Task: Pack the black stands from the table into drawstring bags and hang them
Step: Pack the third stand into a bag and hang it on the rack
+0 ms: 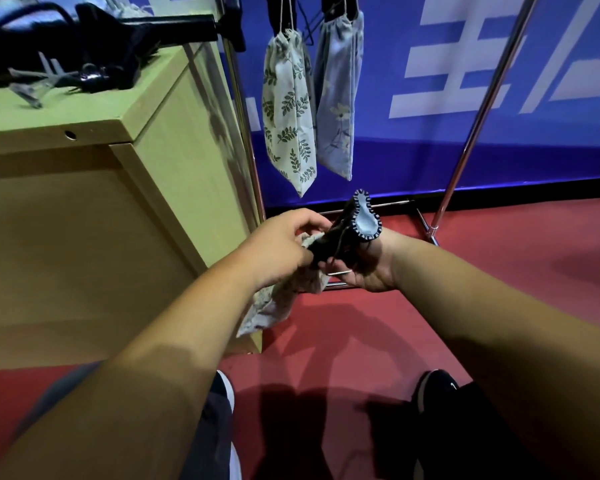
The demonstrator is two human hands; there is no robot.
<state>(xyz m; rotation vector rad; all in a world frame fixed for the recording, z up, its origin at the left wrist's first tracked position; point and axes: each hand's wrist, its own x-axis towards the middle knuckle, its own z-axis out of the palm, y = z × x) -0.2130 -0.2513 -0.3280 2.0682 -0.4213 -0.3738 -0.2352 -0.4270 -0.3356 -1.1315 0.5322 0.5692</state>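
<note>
A black stand (355, 225) with a grey padded end points up and to the right, low in front of me beside the table. My right hand (366, 268) grips it from below. A pale leaf-print drawstring bag (274, 303) hangs down under my left hand (284, 244), which pinches the bag's mouth around the stand's lower end. Two filled drawstring bags hang from the metal rack behind: a leaf-print bag (288, 119) and a blue floral bag (338, 98). More black stands (94, 39) lie on the wooden table (94, 123) at the upper left.
The rack's chrome posts (478, 109) rise at the right and beside the table edge, with its base rails on the red floor (499, 271). A blue banner covers the wall behind. A clear plastic piece (32, 90) lies on the table. My shoes show at the bottom.
</note>
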